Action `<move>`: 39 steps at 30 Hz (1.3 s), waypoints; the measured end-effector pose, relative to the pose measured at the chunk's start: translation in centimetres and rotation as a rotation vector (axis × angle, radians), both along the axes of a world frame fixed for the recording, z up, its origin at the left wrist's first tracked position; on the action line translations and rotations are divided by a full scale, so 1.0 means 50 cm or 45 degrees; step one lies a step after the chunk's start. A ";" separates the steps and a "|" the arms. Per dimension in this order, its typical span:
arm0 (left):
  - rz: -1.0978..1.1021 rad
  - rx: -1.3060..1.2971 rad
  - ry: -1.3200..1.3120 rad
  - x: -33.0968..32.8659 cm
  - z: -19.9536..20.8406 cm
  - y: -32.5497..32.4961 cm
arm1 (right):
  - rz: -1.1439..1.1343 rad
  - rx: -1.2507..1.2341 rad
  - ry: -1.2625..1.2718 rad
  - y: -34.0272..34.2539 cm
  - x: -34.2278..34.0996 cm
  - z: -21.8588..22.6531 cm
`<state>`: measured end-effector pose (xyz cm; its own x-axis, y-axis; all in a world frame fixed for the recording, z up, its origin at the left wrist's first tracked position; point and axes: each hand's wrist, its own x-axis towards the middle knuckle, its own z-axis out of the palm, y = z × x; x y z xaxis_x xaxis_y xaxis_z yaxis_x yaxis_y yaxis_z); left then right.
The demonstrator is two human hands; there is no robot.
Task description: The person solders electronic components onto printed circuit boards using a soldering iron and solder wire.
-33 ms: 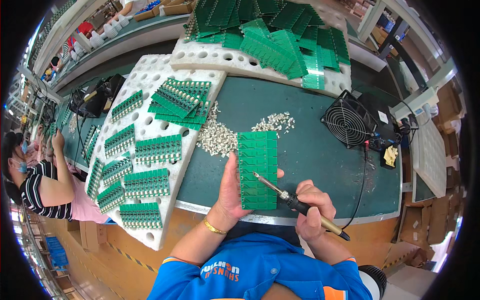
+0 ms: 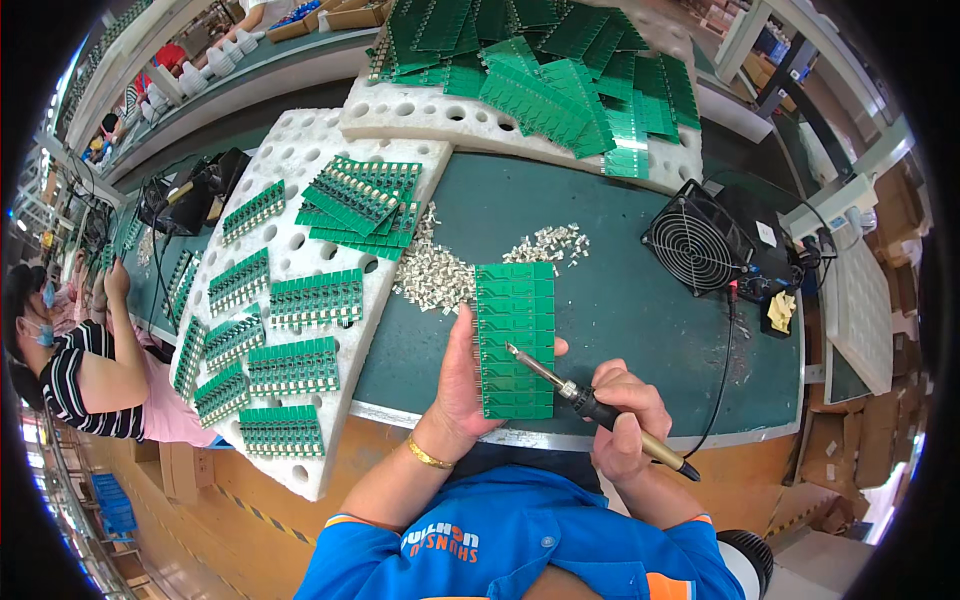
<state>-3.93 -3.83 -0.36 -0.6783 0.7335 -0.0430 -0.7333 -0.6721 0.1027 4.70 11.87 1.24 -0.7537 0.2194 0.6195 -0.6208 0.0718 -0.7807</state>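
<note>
A: Where is the work piece?

B: I see the green circuit board panel (image 2: 516, 340) flat on the green bench mat (image 2: 620, 300), near the front edge. My left hand (image 2: 462, 385) lies on the panel's left edge, fingers spread and pressing down, not curled around anything. My right hand (image 2: 622, 420) is closed around the soldering iron (image 2: 590, 403); its tip sits on the lower middle of the panel.

A: What is the first risk?

B: I judge slippage. Only 1 hand pins the panel, on 1 side. A push from the tip could swing the free edge and smear a joint.

A: Burns?

B: The left thumb lies just beside the tip. A small skid could reach it.

A: Anything around the panel?

B: The pile of small metal parts (image 2: 440, 272) lies near the panel's top corner; a stray part under the board would tilt it. The iron's cable (image 2: 722, 380) runs right toward the black fan (image 2: 697, 238); a snag there could jerk the tip. The white foam tray (image 2: 300, 245) of finished boards lies left, well apart.
</note>
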 end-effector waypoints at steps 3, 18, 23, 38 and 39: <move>-0.011 -0.039 0.035 0.000 -0.003 0.000 | -0.023 0.019 -0.003 0.002 -0.003 0.003; -0.040 -0.257 0.135 0.010 -0.005 0.000 | -0.050 0.306 0.001 0.008 -0.022 0.023; -0.076 -0.199 0.157 0.008 -0.007 0.000 | -0.016 0.354 -0.025 0.018 -0.027 0.037; -0.135 -0.236 0.124 0.014 -0.003 -0.002 | 0.088 0.402 -0.095 0.044 -0.035 0.052; -0.136 -0.236 0.124 0.014 -0.004 -0.002 | 0.086 0.402 -0.095 0.044 -0.035 0.052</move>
